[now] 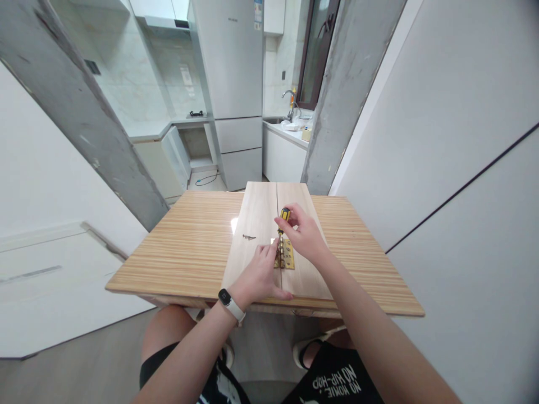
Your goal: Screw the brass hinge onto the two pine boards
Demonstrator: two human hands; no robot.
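My right hand (304, 230) grips a screwdriver (285, 214) with a yellow and black handle. The tool stands nearly upright, its shaft pointing down at a brass-coloured hinge (288, 255). This hinge lies across the seam between two pale wooden boards (256, 207), placed side by side. Resting on the boards, my left hand (263, 272) has its thumb spread and its fingertips at the hinge's left leaf, beside the screwdriver tip. Those fingers partly cover that leaf. Any screw under the tip is too small to make out. Several loose screws (249, 237) lie on the left board.
Under the boards is a wood-grain table (181, 241), whose front edge is close to my knees. White panels (455, 168) flank it on the right. Beyond stand a fridge (238, 73) and a counter with a sink (275, 120).
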